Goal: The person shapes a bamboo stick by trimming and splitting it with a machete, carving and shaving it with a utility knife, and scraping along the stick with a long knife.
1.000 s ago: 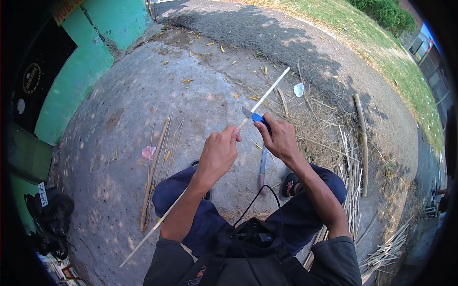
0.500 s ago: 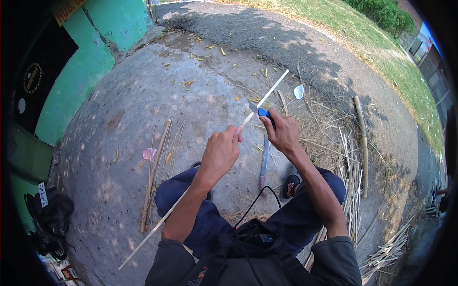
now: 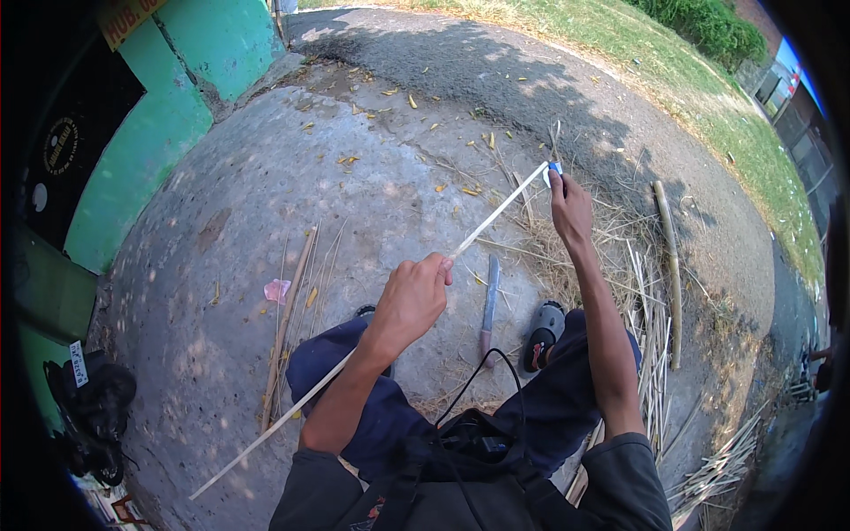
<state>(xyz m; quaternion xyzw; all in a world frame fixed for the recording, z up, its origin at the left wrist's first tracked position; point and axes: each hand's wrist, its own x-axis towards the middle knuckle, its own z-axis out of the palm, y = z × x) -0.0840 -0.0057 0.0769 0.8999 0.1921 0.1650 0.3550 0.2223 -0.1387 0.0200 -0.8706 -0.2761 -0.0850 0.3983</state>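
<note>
I now have my right hand [image 3: 572,211], curled round a blue knife [image 3: 555,168], farther out, beside the tip of the long, pale, slender strip [image 3: 498,213] my left hand [image 3: 410,299] clasps partway along.

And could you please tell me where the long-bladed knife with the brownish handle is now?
In the head view, the knife lies just right of centre on grey concrete, between the bare left hand and the grey right shoe.

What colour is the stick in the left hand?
The stick is pale cream; it shows best in the head view.
</note>
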